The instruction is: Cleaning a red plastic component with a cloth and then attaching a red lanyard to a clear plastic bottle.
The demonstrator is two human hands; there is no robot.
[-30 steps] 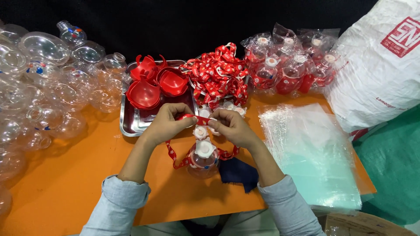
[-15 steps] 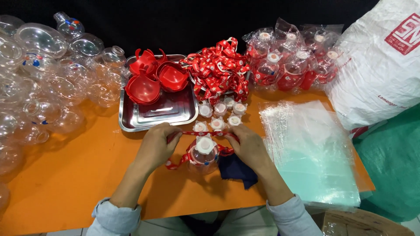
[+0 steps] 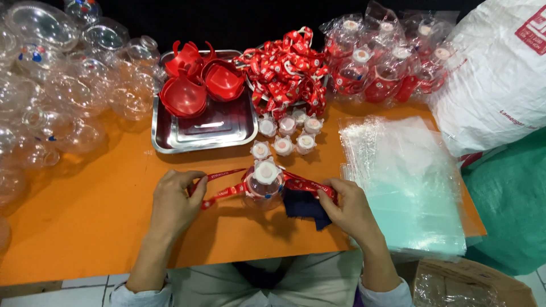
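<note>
On orange table [image 3: 85, 227], upright bottle [image 3: 263, 183], left hand [image 3: 173, 202] and right hand [image 3: 350, 207] pinching red strap [image 3: 227, 183] stretched sideways

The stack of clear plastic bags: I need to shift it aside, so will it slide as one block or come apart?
The stack of clear plastic bags likely flops; its glossy, thin sheets look slippery, and its already uneven edges suggest layers would fan apart.

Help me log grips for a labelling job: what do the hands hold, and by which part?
Both hold the red strap of the clear bottle: left hand its left end, right hand its right end.
</note>
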